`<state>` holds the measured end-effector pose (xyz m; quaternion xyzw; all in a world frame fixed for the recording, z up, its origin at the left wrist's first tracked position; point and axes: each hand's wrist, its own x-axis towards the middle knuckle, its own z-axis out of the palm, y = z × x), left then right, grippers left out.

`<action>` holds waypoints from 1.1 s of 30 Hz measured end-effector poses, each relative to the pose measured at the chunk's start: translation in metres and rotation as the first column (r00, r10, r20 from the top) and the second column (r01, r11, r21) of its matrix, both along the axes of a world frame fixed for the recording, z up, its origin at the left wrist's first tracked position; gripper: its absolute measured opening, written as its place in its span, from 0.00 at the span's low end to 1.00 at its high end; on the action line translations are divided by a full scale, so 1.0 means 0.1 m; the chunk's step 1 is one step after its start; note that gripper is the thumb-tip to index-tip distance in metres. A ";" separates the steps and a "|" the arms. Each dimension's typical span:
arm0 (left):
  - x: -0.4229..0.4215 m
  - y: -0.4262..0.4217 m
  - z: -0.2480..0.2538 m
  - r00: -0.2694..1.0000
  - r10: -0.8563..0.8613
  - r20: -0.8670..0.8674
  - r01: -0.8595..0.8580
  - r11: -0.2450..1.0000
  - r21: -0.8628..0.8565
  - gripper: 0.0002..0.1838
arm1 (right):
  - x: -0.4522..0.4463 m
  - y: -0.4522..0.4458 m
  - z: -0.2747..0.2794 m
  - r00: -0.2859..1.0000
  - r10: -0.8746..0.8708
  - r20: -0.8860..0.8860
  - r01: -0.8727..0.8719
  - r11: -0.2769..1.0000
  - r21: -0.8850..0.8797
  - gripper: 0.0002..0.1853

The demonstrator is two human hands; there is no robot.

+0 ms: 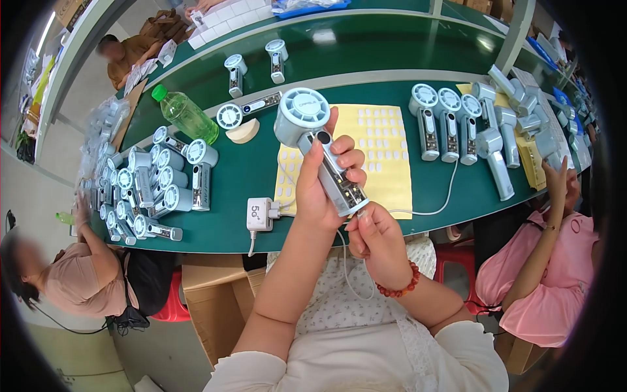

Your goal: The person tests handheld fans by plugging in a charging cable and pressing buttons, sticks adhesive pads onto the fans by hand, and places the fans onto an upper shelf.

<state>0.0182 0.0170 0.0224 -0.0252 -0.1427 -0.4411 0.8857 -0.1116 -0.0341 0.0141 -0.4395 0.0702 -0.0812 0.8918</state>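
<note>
My left hand (pixel 318 189) is closed around the handle of a light-blue handheld fan (pixel 304 110). The fan tilts, its round head up and to the left, its clear-fronted handle running down to the right. At the handle's lower end, my right hand (pixel 380 240), with a red bead bracelet, pinches the end of a thin white cable (pixel 354 287). The fingers hide the plug, and I cannot tell whether it is inside the fan. Behind the fan lies a yellow sheet (pixel 385 186) with rows of small white pieces. A white charging adapter (pixel 259 214) sits left of my left hand.
Many fans (pixel 140 176) are heaped at the left, beside a green bottle (pixel 186 116). Several fans (pixel 428 134) stand at the right. A cream wedge-shaped piece (pixel 242 132) lies behind. Co-workers sit at left (pixel 85 274) and right (pixel 542 281).
</note>
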 end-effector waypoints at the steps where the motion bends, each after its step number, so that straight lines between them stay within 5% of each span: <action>1: 0.00 0.01 0.00 1.000 0.012 0.024 -0.013 1.000 0.019 0.27 | -0.01 0.01 0.00 1.000 -0.007 0.001 0.007 1.000 0.003 0.15; 9: -0.01 0.04 0.03 0.983 0.046 0.177 -0.049 0.999 0.010 0.35 | -0.05 0.04 0.14 0.998 -0.009 -0.067 0.006 0.999 -0.041 0.15; 13: 0.09 0.11 0.02 0.916 -0.001 0.402 0.002 1.000 -0.001 0.39 | -0.10 0.07 0.13 0.991 0.032 -0.129 -0.031 0.999 0.009 0.14; 25: 0.14 0.12 -0.02 0.906 -0.184 0.381 0.255 0.956 -0.145 0.39 | -0.07 0.16 0.13 0.996 0.062 -0.063 -0.064 0.997 -0.032 0.13; 33: 0.23 0.19 -0.08 0.900 -0.129 0.416 0.187 0.977 -0.100 0.46 | 0.05 -0.02 0.09 0.978 0.201 -0.050 -0.204 0.976 -0.070 0.11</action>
